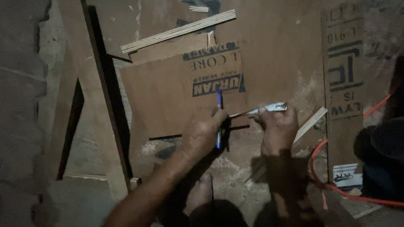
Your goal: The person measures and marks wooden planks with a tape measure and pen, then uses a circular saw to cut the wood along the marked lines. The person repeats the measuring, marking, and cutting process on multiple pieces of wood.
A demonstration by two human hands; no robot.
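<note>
A bare foot [201, 191] rests on the dusty floor nearest the viewer, between the forearms. The left hand [205, 131] grips a blue pen [219, 117], fingers clenched around it, tip upward against a brown plywood sheet [168, 92]. The right hand [278, 128] grasps a metal ruler [263, 109], lying flat on the sheet just beside the pen. An orange cable [336, 185] runs at right.

Head view: worn on the person's head, facing steeply down, close above both hands.
Fingers: near frame centre, plywood sheet [176, 96] just beyond their tips.
</note>
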